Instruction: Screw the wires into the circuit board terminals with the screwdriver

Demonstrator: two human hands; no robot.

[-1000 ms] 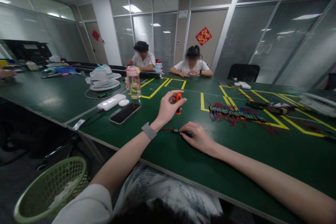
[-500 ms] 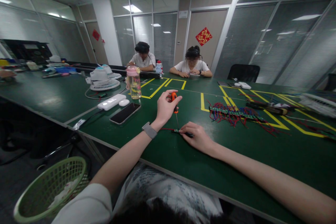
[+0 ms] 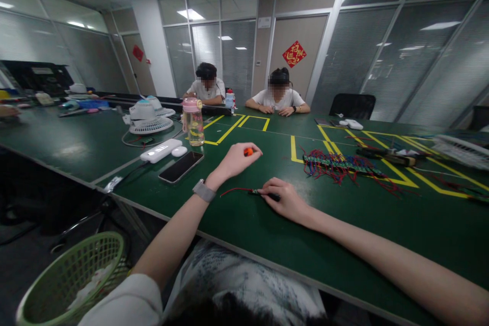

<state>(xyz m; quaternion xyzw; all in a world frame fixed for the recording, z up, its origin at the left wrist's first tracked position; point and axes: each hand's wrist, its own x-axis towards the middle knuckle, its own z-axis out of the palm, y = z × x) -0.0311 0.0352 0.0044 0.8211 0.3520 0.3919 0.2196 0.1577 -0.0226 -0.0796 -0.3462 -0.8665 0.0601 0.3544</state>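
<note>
My left hand (image 3: 234, 162), with a grey band on the wrist, is closed around a screwdriver (image 3: 248, 152). Only the orange and black end of its handle shows; the shaft is hidden. Lower and to the right, my right hand (image 3: 284, 200) rests on the table and pinches a small circuit board (image 3: 254, 191) against the green surface. A thin red wire (image 3: 235, 190) runs left from the board. Something slim and black (image 3: 274, 196) lies under my right fingers, perhaps joined to the board.
A phone (image 3: 181, 167), a power strip (image 3: 161, 151) and a pink-lidded bottle (image 3: 194, 122) stand left on the table (image 3: 244, 229). Boards with red and blue wires (image 3: 342, 165) lie right. A green basket (image 3: 72, 270) is below the edge. Two people sit opposite.
My left hand has moved left and down, tilting the screwdriver and taking its tip away from the board. My right hand stays with the board. The opposite right person's hands have lowered.
</note>
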